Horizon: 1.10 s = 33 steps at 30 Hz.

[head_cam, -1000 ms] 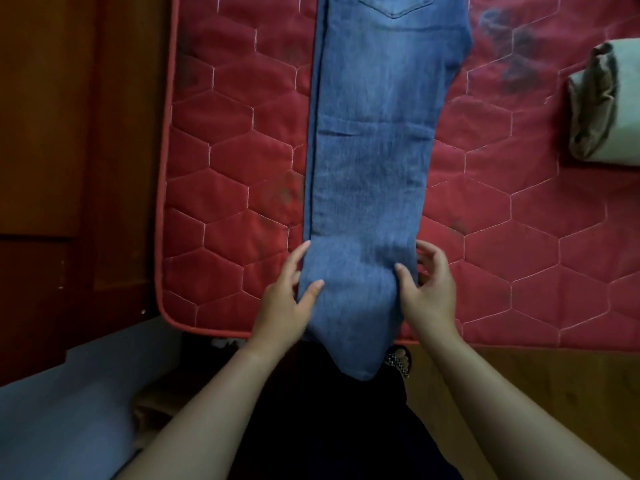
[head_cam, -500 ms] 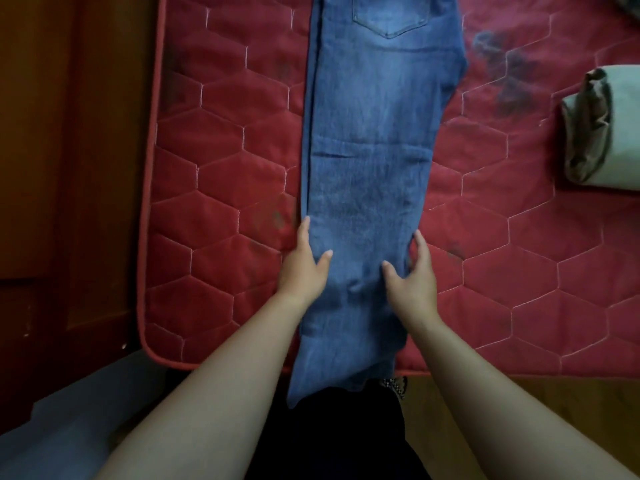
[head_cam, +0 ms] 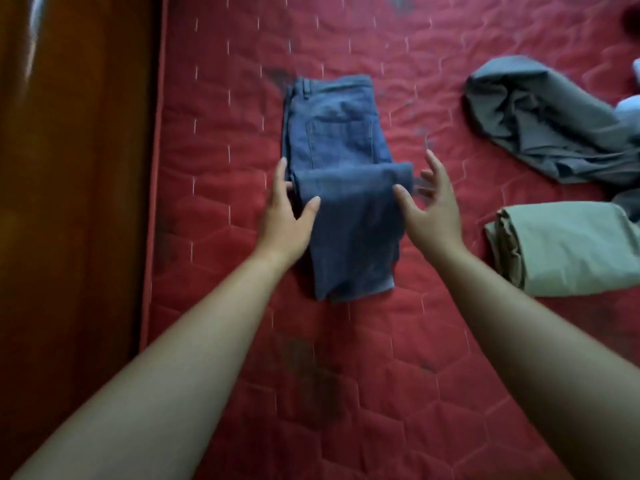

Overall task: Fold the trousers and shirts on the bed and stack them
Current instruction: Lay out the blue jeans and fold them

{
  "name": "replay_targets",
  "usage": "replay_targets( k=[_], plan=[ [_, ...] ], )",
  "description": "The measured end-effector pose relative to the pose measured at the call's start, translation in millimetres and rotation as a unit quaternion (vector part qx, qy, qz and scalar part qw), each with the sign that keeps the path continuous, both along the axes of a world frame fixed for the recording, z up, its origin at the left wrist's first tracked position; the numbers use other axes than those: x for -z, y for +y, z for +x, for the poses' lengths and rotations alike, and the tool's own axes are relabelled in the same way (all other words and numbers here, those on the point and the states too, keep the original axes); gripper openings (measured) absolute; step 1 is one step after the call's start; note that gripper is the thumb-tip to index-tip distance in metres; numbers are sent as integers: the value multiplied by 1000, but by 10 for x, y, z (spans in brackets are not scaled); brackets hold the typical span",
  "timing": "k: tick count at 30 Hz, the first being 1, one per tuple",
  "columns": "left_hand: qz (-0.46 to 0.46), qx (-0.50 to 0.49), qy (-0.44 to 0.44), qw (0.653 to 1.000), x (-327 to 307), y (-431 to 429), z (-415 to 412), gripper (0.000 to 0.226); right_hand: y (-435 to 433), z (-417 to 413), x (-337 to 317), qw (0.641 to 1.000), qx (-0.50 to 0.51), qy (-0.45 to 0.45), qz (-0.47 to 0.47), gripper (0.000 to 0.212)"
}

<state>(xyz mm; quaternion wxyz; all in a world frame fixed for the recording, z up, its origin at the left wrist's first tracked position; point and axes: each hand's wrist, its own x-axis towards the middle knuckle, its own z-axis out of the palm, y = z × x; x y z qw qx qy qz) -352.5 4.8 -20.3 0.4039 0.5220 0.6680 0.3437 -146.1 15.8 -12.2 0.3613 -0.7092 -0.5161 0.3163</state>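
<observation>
1. Finds blue jeans [head_cam: 346, 209] now doubled, legs folded over the seat, lying mid-mattress [head_cam: 242, 375]; stretched full length half a second ago.
2. Judges first fold done; further fold and stacking outstanding.
3. Records left hand [head_cam: 287, 216] straight-fingered along the left edge, thumb on denim; right hand [head_cam: 433, 209] spread beside the right edge.
4. Cannot confirm right-hand contact through blur. Notes crumpled grey garment [head_cam: 540, 126] and folded khaki garment [head_cam: 568, 251] cut off at right.

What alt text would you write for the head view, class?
The left hand and right hand flank half-folded jeans on a red mattress. A folded beige garment and a crumpled grey garment lie to the right.
</observation>
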Motion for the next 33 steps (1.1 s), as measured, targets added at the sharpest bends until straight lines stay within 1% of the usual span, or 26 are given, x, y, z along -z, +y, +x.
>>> replay_targets(
  k=[2,4,7,9,12,13,16,18,20,21,22,24,25,27,29,31,33],
  plan=[
    [-56,11,85,995,218,247,-85,76,254,64,256,998,-4,-43,-53,68],
    [-101,24,139,985,511,309,-133,72,317,120,579,991,-8,-72,-108,71],
    [-158,14,167,973,958,263,-114,71,259,137,1065,977,-43,-83,-192,78],
    [-176,-18,166,970,1173,266,-39,73,288,115,1291,974,-40,-71,-210,83],
    [-176,-32,151,972,1359,284,98,74,360,100,1479,976,-23,-83,-198,83],
    [-171,-29,144,974,1383,280,139,74,365,100,1512,979,-20,-68,-189,81],
    [-157,-40,132,978,1370,207,244,71,275,80,1529,987,-20,40,-157,77],
    [-151,-57,123,979,1315,51,318,71,113,88,1490,986,-11,73,-148,76],
    [-161,-56,119,978,1259,-204,381,70,-119,135,1436,983,5,83,-161,72],
    [-172,-52,124,976,1239,-348,405,70,-250,173,1414,983,10,72,-169,69],
    [-183,-50,141,972,1224,-493,422,69,-376,216,1393,984,13,41,-175,64],
    [-184,-62,208,959,1202,-758,443,64,-570,291,1366,985,10,-49,-162,49],
    [-174,-71,239,953,1196,-862,453,59,-622,310,1352,986,3,-72,-153,40],
    [-153,-80,260,950,1194,-1008,475,44,-654,296,1327,985,-25,-72,-155,33],
    [-150,-77,254,953,1201,-1089,500,31,-631,235,1327,982,-47,-64,-174,36],
    [-147,-86,252,953,1206,-1129,533,29,-593,156,1327,982,-40,-53,-176,36],
    [-140,-107,261,949,1195,-1139,564,36,-559,96,1301,985,-15,-34,-166,32]
  ],
)
